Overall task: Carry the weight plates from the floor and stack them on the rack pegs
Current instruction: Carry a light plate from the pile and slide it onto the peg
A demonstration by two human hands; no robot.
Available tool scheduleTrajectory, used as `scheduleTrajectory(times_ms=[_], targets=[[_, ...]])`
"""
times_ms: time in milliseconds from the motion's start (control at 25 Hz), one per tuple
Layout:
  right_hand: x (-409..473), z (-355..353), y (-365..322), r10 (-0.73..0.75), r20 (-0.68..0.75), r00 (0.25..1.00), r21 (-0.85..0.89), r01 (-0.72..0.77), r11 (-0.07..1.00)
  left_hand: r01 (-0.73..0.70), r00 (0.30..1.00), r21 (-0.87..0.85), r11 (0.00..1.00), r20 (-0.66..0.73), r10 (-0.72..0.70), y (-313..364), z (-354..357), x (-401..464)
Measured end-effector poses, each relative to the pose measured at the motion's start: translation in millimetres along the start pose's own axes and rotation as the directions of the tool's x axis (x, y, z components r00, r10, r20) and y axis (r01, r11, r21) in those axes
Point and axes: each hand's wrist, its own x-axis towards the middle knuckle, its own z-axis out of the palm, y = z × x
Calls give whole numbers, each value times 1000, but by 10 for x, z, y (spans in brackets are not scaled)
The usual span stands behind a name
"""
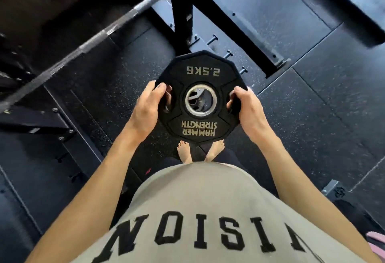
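A small black weight plate (203, 73) marked 2.5KG, with a steel-ringed centre hole, is held flat in front of my chest above my bare feet. My left hand (145, 108) grips its left edge, fingers through a grip slot. My right hand (248, 108) grips its right edge the same way. Through the centre hole a second plate shows underneath; I cannot tell whether it is held with the first. Beyond the plate, three short metal pegs (228, 54) stick out from the black rack frame (183, 17).
A steel barbell (104, 33) runs diagonally across the upper left. Black rack feet and bolted base beams (277, 58) lie on the dark rubber floor ahead and to the left. A pink object (377, 239) sits at the right edge.
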Motion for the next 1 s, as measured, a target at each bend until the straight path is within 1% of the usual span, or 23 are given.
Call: scheduleTrajectory(times_ms=[80,160,200,280,320,400,480,520,600,720,800,880,920,1000], targets=[[-149,65,-160,-101,43,994,-34,103,994,-53,992,-8,999,-117,51,46,-40,-277],[-260,138,-325,-153,108,982,-79,162,984,-80,954,-44,996,-293,64,99,4,-526],[-299,167,-398,-167,151,974,-91,182,979,-81,926,-57,995,-374,54,120,30,-645],[-332,197,-516,-206,232,951,-79,230,970,-72,875,-64,995,-484,32,173,80,-841],[-365,214,-574,-223,296,929,-74,256,964,-68,840,-70,995,-543,19,194,116,-967],[-425,245,-679,-249,432,867,-77,311,947,-75,742,-105,992,-670,-15,233,239,-1238],[-508,278,-739,-254,578,776,-60,350,935,-95,620,-156,983,-782,-64,232,444,-1544],[-545,305,-738,-243,654,717,-50,361,931,-99,552,-179,979,-829,-95,218,574,-1712],[-655,399,-725,-209,765,609,-50,379,924,-93,423,-224,970,-891,-165,152,790,-2032],[-1038,626,-575,-123,905,407,-67,424,903,-155,185,-250,956,-958,-220,-22,1088,-2678],[-1398,819,-432,-42,964,262,-89,466,880,-169,18,-270,948,-963,-270,-151,1306,-3126],[-1878,985,-256,23,994,106,-77,531,844,-203,-156,-322,925,-922,-355,-288,1542,-3580],[-2110,1058,-167,42,998,40,-58,546,836,-199,-233,-332,922,-898,-373,-350,1619,-3792],[-2598,1194,79,74,995,-72,-20,575,818,-189,-359,-341,921,-849,-388,-517,1763,-4252]])
